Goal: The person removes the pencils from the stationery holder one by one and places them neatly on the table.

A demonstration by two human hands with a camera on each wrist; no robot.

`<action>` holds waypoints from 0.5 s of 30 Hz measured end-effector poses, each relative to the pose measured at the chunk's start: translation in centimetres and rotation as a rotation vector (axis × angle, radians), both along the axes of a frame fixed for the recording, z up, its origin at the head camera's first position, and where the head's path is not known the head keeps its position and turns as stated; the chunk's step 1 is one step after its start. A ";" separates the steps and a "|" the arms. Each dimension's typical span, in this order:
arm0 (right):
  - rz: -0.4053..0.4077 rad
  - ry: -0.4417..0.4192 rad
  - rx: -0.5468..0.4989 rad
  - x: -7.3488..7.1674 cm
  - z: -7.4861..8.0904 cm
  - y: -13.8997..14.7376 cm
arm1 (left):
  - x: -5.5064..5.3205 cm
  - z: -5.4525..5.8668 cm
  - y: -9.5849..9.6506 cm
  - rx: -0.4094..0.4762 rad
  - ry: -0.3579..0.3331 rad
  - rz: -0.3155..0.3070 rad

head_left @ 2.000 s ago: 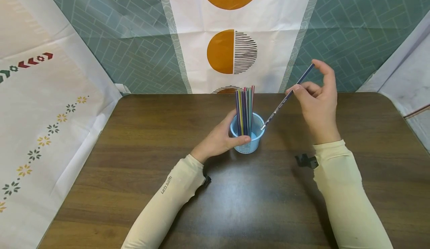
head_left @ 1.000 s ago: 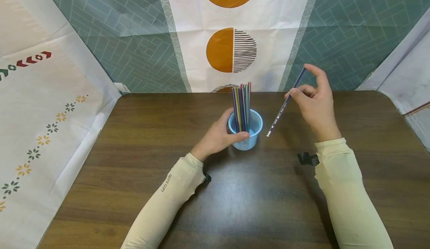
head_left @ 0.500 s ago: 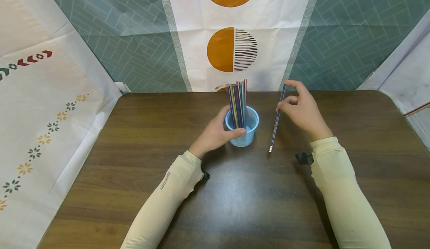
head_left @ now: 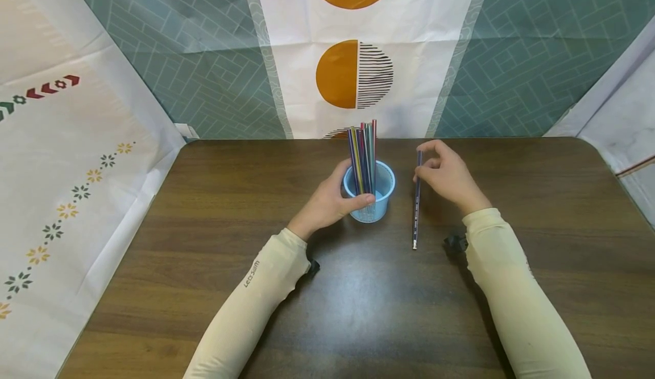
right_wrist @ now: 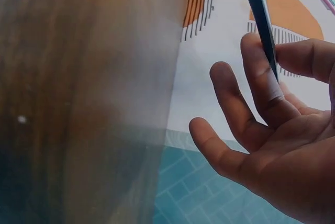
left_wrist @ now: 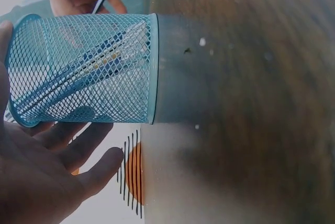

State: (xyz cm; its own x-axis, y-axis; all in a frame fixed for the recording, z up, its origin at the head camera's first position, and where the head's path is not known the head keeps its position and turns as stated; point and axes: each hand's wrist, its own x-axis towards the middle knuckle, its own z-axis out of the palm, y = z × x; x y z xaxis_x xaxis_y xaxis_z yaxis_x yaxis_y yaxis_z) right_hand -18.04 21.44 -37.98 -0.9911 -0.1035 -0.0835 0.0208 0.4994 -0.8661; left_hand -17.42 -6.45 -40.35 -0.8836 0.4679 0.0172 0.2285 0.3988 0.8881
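Observation:
A light-blue mesh pencil cup (head_left: 385, 202) stands on the table, with several pencils (head_left: 363, 160) leaning to its left side. My left hand (head_left: 324, 203) grips the cup from the left, thumb across the front and fingers behind; its mesh wall (left_wrist: 84, 93) fills much of the left wrist view. To the cup's right, my right hand (head_left: 449, 179) pinches a dark blue pencil (head_left: 416, 214) between thumb and fingers. Its metal-banded end points towards me, low over the table; whether it touches is unclear. In the right wrist view the other fingers (right_wrist: 230, 93) spread away from the pencil (right_wrist: 259, 14).
The brown wooden table (head_left: 215, 242) reaches to a patterned cloth backdrop (head_left: 204, 83) just behind the cup. A white printed cloth (head_left: 46, 197) hangs at the left, and a pale one (head_left: 629, 106) at the right. Dark wrist cameras sit on both sleeves.
My right hand has come down and left with the pencil, swinging it from a slant to nearly straight towards me. My left hand and the cup have shifted slightly left and away.

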 end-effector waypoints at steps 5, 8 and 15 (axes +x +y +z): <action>0.025 -0.033 0.024 -0.3 -0.7 -0.1 | 0.0 0.1 0.0 -0.007 0.000 0.001; 0.040 -0.044 0.045 -0.4 -1.0 -0.3 | 0.0 0.2 0.0 -0.007 -0.001 0.003; 0.056 -0.037 0.080 -0.6 -1.6 -0.4 | 0.1 0.3 0.1 -0.017 -0.017 0.008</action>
